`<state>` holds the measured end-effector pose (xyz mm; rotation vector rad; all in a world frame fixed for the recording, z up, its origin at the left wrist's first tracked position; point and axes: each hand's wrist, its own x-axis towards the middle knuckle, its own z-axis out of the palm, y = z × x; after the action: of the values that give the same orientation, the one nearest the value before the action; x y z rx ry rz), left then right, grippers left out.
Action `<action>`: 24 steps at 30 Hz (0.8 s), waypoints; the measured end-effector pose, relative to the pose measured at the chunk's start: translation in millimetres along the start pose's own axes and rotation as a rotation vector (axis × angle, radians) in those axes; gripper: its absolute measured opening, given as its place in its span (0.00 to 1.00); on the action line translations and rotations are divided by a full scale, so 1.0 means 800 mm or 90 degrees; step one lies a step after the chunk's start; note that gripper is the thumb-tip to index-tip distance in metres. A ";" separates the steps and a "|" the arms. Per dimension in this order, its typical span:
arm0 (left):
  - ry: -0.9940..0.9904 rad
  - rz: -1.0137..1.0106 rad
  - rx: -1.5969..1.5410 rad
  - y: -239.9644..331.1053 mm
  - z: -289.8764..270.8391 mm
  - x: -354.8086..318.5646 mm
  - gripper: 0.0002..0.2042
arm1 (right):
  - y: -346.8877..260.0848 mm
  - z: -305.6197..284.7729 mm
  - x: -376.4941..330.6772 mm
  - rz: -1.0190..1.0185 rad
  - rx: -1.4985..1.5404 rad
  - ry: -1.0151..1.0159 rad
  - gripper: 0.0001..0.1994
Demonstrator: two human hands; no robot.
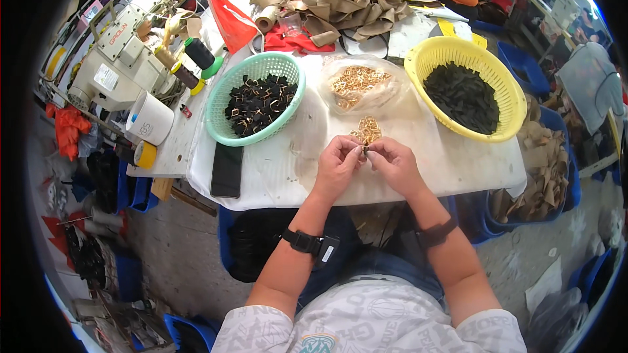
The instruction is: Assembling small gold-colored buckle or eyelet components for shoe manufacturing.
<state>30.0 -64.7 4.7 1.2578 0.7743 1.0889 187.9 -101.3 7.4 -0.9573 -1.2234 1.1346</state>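
Left hand: fingers curled inward, thumb and fingertips pinched on a small dark piece held just above the table.
Right hand: closed in the same way on the other side of the piece, so that the two hands meet at their fingertips.
Held piece: tiny and largely hidden by the fingers; it appears to be a dark strap end with a metal ring, though the view is too coarse to be sure.
Loose rings: a small heap of thin, gold-coloured metal loops, shiny and hard, just beyond the fingertips.
Clear bag: soft, crinkled plastic lying open behind the heap, holding more of the same rings.
Green basket: round, perforated plastic, to the left; filled with black fabric tabs that show gold loops.
Yellow basket: round, slotted plastic, to the right; holds plain black fabric pieces, matt and flat.
Phone: dark, smooth slab lying flat near the front edge of the table, left of the hands.
Risk, slip: a ring this small could spring out of a fingertip pinch and drop over the near table edge, which lies close under the wrists.
Risk, scatter: a wrist sweeping forward could spread the unbounded heap, since smooth metal slides readily on the white surface.
Risk, mixing: a tab dropped into the wrong basket would be hard to spot, both loads being black.
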 end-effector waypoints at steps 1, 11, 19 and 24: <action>0.008 0.002 0.006 0.002 0.003 -0.001 0.04 | -0.001 0.000 0.000 0.013 -0.010 0.005 0.04; 0.021 -0.003 0.026 0.003 0.002 -0.003 0.03 | -0.004 -0.001 0.001 0.050 -0.007 0.031 0.05; 0.031 -0.077 -0.079 0.010 -0.002 0.000 0.03 | -0.003 -0.008 0.006 0.104 0.079 0.062 0.07; 0.050 -0.079 -0.081 0.009 -0.002 0.000 0.04 | -0.004 -0.005 0.006 0.097 0.092 0.075 0.06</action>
<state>26.8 -64.1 11.6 1.0516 0.8189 1.0741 192.2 -96.9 11.2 -1.0055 -0.9733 1.2509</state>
